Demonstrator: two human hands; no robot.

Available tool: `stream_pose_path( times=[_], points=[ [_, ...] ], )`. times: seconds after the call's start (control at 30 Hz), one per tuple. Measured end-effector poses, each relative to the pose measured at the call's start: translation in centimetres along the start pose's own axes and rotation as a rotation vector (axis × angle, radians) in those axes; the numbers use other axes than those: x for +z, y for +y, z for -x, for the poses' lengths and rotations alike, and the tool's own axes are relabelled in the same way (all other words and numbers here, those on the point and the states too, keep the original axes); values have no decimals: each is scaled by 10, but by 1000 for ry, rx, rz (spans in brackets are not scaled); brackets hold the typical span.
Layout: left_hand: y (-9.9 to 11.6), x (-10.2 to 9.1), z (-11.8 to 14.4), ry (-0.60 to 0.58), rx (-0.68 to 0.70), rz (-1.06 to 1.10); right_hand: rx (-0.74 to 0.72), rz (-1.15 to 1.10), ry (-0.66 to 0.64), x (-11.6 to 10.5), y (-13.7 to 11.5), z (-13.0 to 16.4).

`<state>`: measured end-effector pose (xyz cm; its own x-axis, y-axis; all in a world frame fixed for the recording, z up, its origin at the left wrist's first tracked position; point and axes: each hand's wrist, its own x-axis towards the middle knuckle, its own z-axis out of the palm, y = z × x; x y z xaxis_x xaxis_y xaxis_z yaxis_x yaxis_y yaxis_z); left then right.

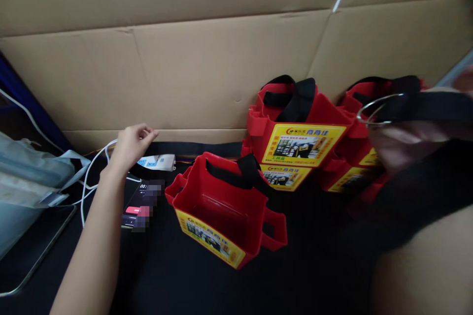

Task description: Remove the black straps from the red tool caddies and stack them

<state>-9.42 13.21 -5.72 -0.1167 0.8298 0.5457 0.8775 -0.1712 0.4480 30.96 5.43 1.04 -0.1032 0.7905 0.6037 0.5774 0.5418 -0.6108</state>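
My left hand [135, 143] hovers above a white power strip [158, 162], its fingers curled together and nothing visible in them. Below it lies a phone with a lit screen [137, 210]. To its right an open red tool box [221, 214] with a black strap and yellow label stands on the black surface. At the right edge, my right hand [466, 81] is blurred and mostly cut off. It appears closed on a black strap [424, 107] with a metal ring [377, 110]; dark material hangs below, partly hiding the stacked boxes behind.
Stacked red boxes [295, 145] stand at the back against a cardboard wall [192, 78], with more red boxes [351, 170] beside them. At the left are a pale plastic bag [29, 177], a white cable [88, 177] and a dark flat object with a pale rim [37, 256].
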Motion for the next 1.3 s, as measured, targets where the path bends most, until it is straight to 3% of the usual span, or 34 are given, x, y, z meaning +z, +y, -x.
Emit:
stream_pose_path(
  times=[0.07,0.1,0.23,0.3,0.37,0.47,0.53,0.67,0.77,0.83,0.93,1.03,1.17,1.23,1.3],
  points=[
    [9,7,2,-160,91,-5,40,-116,51,0,5,-1],
    [18,10,5,-216,143,18,62,-115,-22,5,8,-1],
    [61,15,21,-449,353,200,-14,284,-620,38,23,0],
    [75,16,27,-566,441,237,-43,441,-750,54,23,2],
    [81,17,30,-603,473,242,-52,530,-707,66,13,7],
    [80,18,30,-608,457,272,-110,551,-393,82,-18,19],
    [77,16,29,-619,455,288,-178,523,-294,98,-40,28],
    [76,10,30,-648,507,272,-280,618,-435,144,-57,46],
    [76,8,31,-668,565,248,-218,704,-471,174,-52,49],
    [76,7,30,-670,593,218,-179,703,-524,180,-50,45],
    [71,8,27,-620,617,151,-301,473,-755,164,-53,36],
    [61,6,23,-577,612,101,-498,-57,-1041,121,-53,30],
    [48,1,17,-604,587,127,-277,-457,-1056,57,-32,27],
    [45,-1,16,-622,573,142,-166,-504,-993,38,-22,24],
    [45,-2,16,-639,563,143,-98,-412,-885,32,-21,20]
  ],
)
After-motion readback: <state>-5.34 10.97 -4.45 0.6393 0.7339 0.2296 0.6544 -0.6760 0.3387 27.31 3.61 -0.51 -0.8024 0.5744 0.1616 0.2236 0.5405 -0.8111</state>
